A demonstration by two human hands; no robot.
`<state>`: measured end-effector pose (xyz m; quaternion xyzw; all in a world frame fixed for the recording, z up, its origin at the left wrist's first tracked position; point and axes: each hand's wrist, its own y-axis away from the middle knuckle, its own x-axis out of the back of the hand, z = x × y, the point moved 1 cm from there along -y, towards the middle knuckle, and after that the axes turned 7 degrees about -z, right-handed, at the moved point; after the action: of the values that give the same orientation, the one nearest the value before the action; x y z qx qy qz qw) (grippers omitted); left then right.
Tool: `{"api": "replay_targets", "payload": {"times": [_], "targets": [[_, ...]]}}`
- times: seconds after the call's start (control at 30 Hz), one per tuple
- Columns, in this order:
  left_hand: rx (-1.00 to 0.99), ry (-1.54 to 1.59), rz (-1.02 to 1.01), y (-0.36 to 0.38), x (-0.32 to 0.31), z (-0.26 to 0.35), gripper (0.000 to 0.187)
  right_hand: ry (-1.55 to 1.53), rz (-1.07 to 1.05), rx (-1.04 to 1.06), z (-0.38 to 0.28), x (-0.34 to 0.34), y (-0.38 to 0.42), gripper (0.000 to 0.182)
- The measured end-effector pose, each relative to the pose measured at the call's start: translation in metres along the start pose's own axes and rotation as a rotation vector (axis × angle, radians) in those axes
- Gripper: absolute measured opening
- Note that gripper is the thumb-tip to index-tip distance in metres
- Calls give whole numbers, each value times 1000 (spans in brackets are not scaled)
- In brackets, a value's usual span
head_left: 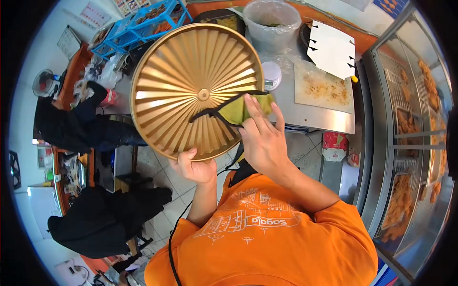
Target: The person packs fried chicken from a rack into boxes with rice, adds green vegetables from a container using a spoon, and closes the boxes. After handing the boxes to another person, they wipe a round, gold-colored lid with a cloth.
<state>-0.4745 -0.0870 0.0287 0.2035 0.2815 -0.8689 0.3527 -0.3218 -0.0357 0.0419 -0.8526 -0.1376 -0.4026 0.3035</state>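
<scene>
A large round gold tray with ridges fanning out from its centre is held up above the floor. My left hand grips its lower rim, with the thumb on the ridged face. My right hand presses a yellow-green cloth with black edging against the tray's right side. The fingers lie over the cloth, and a black strip of it trails left across the ridges.
Behind the tray is a steel counter with a plastic tub, a white scale and a crumb-covered board. Fried food sits in a glass cabinet at right. Another person is at left, near blue crates.
</scene>
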Motion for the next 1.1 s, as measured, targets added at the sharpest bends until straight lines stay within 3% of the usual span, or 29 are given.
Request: {"api": "replay_targets", "payload": {"times": [0.03,0.13,0.33,0.47,0.57,0.63,0.67,0.73,0.77,0.8,0.87,0.93,1.03,1.1], "targets": [[52,68,140,1,-8,0,42,-4,-13,11,-2,2,4,14],[95,68,149,-2,-4,-3,40,-45,-61,21,-11,9,16,15],[144,-51,229,4,-3,-13,42,-295,-206,267,-21,5,25,21],[235,104,38,11,-4,-22,44,-242,-103,242,-20,2,-9,20],[238,76,37,6,-4,-24,40,-195,-122,204,-30,4,-2,18],[-106,-758,-35,7,13,-29,16,-219,-201,176,-36,6,15,18],[-106,-758,-32,7,11,-32,16,-218,-203,178,-38,7,17,18],[44,-188,162,8,-3,-32,17,-177,-189,109,-43,11,19,18],[-46,-488,-50,15,40,-53,27,-190,-159,90,-42,15,11,19],[159,-29,74,11,13,-41,27,-259,-105,78,-37,14,0,19],[272,74,119,8,-21,-18,31,-215,-26,80,-28,4,-18,20],[264,43,152,0,-8,-26,34,-156,-73,105,-34,9,-9,19],[104,-114,223,-5,4,-31,23,-104,-168,103,-40,15,11,16],[123,-13,230,-3,-3,-30,22,-112,-237,44,-39,17,17,14]]}}
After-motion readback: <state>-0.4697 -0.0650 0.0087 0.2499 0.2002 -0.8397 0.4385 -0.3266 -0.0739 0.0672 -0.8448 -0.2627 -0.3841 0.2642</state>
